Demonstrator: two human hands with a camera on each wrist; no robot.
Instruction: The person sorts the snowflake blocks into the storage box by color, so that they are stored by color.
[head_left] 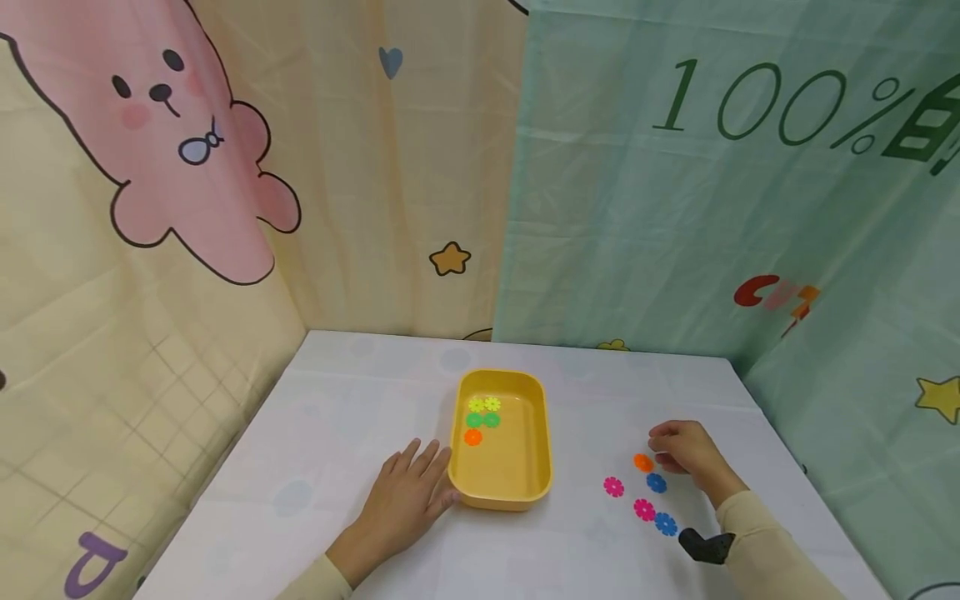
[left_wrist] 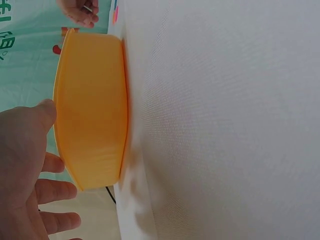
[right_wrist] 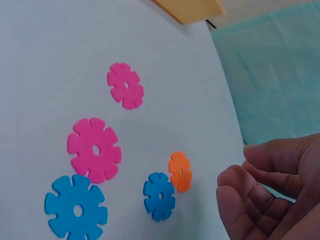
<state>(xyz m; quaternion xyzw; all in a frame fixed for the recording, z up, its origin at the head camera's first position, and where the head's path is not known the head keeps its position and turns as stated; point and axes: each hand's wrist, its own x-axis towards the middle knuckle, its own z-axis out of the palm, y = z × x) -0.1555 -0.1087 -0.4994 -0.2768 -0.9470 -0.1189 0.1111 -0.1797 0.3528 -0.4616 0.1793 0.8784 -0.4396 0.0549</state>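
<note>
A yellow plastic box (head_left: 517, 458) stands on the white table, with notched flower-shaped discs inside: two yellow discs (head_left: 492, 404), two green discs (head_left: 491, 420) and an orange disc (head_left: 472, 437). Fingers spread, my left hand (head_left: 408, 500) touches the box's near left edge. My right hand (head_left: 690, 454) hovers beside a second orange disc (right_wrist: 180, 171) on the table, its fingers loosely bent with nothing between thumb and fingertips. Near it lie a blue disc (right_wrist: 159, 196), another blue disc (right_wrist: 76, 208), a pink disc (right_wrist: 95, 150) and another pink disc (right_wrist: 125, 85).
Close to the right sleeve is a black strap-like object (head_left: 707, 547). Printed curtains surround the table, a cream curtain (head_left: 360, 208) at the left and back and a green curtain (head_left: 637, 233) at the right. The table's back edge meets the curtains behind the box.
</note>
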